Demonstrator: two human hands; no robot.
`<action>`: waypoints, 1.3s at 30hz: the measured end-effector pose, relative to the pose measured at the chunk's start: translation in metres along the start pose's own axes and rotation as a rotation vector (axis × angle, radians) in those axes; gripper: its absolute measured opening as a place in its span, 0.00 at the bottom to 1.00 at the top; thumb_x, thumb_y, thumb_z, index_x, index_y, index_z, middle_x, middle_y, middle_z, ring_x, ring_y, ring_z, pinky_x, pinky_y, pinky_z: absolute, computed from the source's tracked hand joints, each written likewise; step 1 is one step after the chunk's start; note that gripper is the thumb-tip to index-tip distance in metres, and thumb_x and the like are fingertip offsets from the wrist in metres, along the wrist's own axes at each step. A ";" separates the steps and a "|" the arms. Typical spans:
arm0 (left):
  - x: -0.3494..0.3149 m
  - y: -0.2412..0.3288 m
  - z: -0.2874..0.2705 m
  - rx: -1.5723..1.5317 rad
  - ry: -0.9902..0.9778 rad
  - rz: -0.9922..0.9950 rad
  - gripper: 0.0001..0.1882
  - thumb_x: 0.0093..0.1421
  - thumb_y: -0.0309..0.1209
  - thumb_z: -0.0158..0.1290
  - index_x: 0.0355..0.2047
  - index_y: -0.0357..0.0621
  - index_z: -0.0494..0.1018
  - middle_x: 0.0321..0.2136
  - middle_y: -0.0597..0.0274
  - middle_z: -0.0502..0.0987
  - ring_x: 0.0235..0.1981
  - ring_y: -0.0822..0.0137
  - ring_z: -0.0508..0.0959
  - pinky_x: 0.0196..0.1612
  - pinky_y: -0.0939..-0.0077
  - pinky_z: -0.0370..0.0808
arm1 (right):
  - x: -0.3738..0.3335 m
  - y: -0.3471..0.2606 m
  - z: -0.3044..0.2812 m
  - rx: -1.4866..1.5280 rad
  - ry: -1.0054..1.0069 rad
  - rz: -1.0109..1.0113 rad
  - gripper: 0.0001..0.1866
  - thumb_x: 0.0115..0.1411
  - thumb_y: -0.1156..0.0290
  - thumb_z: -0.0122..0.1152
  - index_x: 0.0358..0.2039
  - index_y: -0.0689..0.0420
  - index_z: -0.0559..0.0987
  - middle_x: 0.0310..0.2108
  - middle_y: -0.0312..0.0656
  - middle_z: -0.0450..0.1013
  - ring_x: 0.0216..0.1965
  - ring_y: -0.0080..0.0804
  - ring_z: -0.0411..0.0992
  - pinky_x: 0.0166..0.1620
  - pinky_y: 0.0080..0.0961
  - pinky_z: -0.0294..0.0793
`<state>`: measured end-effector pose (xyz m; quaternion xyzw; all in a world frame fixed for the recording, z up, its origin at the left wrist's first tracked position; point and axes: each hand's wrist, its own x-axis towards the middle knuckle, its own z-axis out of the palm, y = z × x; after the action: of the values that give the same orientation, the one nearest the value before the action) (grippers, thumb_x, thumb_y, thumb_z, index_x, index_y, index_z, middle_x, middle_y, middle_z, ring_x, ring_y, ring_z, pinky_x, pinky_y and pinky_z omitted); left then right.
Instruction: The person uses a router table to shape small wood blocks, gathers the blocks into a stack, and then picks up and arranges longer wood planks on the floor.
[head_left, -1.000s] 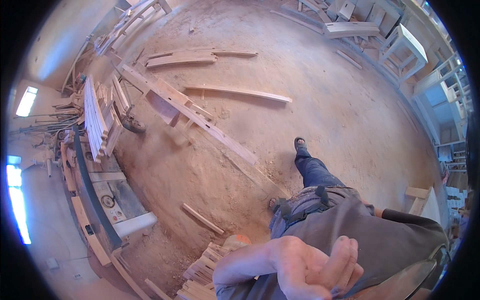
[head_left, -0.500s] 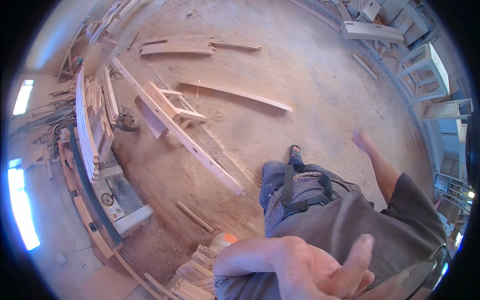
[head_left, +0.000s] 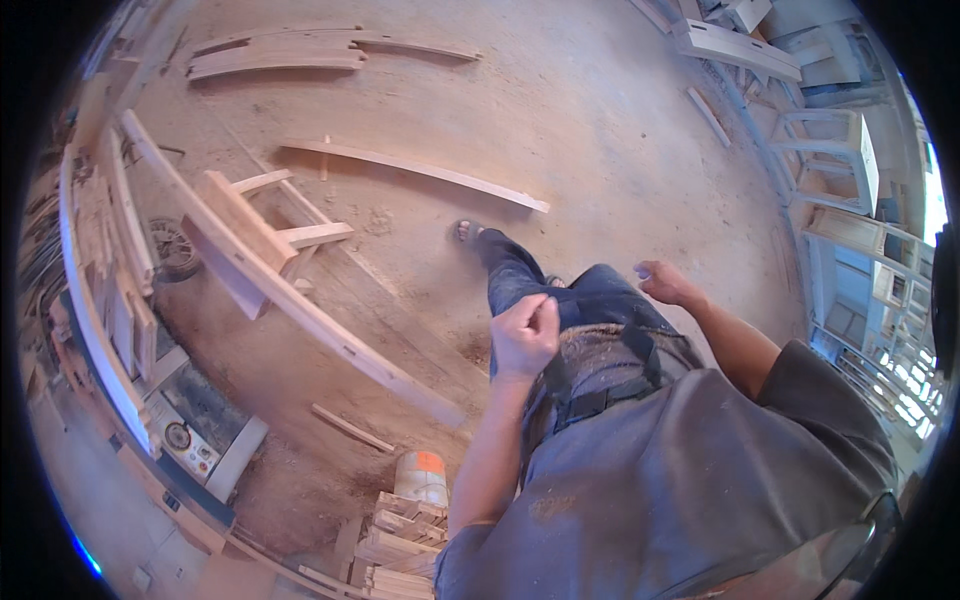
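My left hand (head_left: 525, 336) is curled into a loose fist in front of my waist, with nothing showing in it. Out to my right, my right hand (head_left: 668, 283) hangs with its fingers partly apart and holds nothing. Neither hand touches any timber. To the left of my legs, a long pale beam with slots (head_left: 330, 338) slants over a low wooden stand (head_left: 318, 234). Beyond it, a single long board (head_left: 430, 178) lies on the ground near my leading foot.
Several shaped boards (head_left: 280, 55) lie at the far left. A machine with a dial panel (head_left: 182, 440) stands at left, beside leaning timber (head_left: 120, 300) and a wheel (head_left: 174, 250). Stacked wood pieces (head_left: 400, 540) and a white bucket (head_left: 421, 478) sit near. White frames (head_left: 830, 150) line the right.
My left hand has swung from close below the view forward to my waist. My right hand has moved slightly inward. I have stepped forward, and the surroundings have shifted left in view.
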<state>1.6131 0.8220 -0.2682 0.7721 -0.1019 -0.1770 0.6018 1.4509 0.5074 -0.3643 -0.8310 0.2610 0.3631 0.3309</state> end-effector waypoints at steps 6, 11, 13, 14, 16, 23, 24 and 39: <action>0.007 -0.145 0.018 0.364 -0.171 -0.620 0.21 0.59 0.38 0.61 0.46 0.35 0.77 0.35 0.46 0.80 0.34 0.54 0.81 0.38 0.59 0.77 | 0.154 -0.012 0.008 -0.031 -0.069 0.226 0.25 0.52 0.72 0.55 0.53 0.61 0.79 0.47 0.58 0.78 0.51 0.51 0.77 0.55 0.41 0.75; 0.010 -0.234 0.065 0.649 -0.241 -0.726 0.43 0.57 0.43 0.62 0.67 0.36 0.58 0.66 0.32 0.57 0.63 0.31 0.62 0.62 0.46 0.68 | 0.301 -0.047 0.047 -0.182 -0.074 0.141 0.25 0.52 0.73 0.55 0.53 0.57 0.79 0.48 0.57 0.78 0.53 0.52 0.76 0.55 0.43 0.75; 0.026 -0.245 0.077 0.741 -0.276 -0.819 0.41 0.58 0.43 0.62 0.65 0.36 0.60 0.64 0.31 0.58 0.61 0.30 0.64 0.61 0.45 0.69 | 0.355 -0.053 0.071 -0.295 -0.106 0.176 0.28 0.52 0.73 0.56 0.56 0.58 0.78 0.51 0.56 0.77 0.53 0.52 0.75 0.56 0.43 0.75; 0.033 -0.243 0.080 0.788 -0.290 -0.874 0.40 0.58 0.43 0.62 0.65 0.35 0.61 0.64 0.30 0.59 0.60 0.30 0.65 0.60 0.45 0.69 | 0.379 -0.045 0.088 -0.258 -0.100 0.163 0.29 0.52 0.74 0.56 0.57 0.57 0.77 0.51 0.56 0.77 0.53 0.53 0.75 0.56 0.45 0.74; 0.031 -0.248 0.082 0.819 -0.227 -0.796 0.39 0.57 0.42 0.62 0.63 0.35 0.62 0.62 0.29 0.59 0.58 0.29 0.66 0.58 0.43 0.70 | 0.427 -0.039 0.121 -0.173 -0.074 0.117 0.31 0.50 0.75 0.55 0.59 0.55 0.74 0.50 0.57 0.77 0.53 0.56 0.76 0.56 0.47 0.74; 0.037 -0.261 0.090 0.898 -0.107 -0.681 0.36 0.52 0.42 0.63 0.58 0.37 0.66 0.59 0.29 0.62 0.55 0.28 0.67 0.52 0.38 0.70 | 0.554 0.035 0.220 -0.314 -0.003 0.077 0.44 0.49 0.70 0.66 0.67 0.52 0.61 0.56 0.57 0.71 0.58 0.55 0.70 0.60 0.44 0.71; 0.040 -0.263 0.093 0.922 -0.109 -0.705 0.36 0.52 0.42 0.63 0.58 0.38 0.66 0.59 0.30 0.61 0.55 0.29 0.67 0.51 0.38 0.71 | 0.565 0.045 0.226 -0.329 -0.013 0.041 0.43 0.49 0.71 0.65 0.67 0.52 0.61 0.56 0.57 0.70 0.58 0.56 0.70 0.59 0.44 0.71; 0.057 -0.234 0.104 0.931 -0.177 -0.842 0.33 0.54 0.43 0.62 0.58 0.43 0.69 0.59 0.35 0.64 0.55 0.32 0.69 0.51 0.43 0.74 | 0.448 0.015 0.096 0.196 -0.399 -0.049 0.24 0.38 0.67 0.71 0.39 0.61 0.80 0.31 0.41 0.77 0.34 0.33 0.75 0.41 0.32 0.74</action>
<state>1.6114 0.7675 -0.5253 0.9093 0.0951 -0.3988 0.0711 1.6681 0.4826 -0.7668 -0.7126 0.2041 0.4851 0.4639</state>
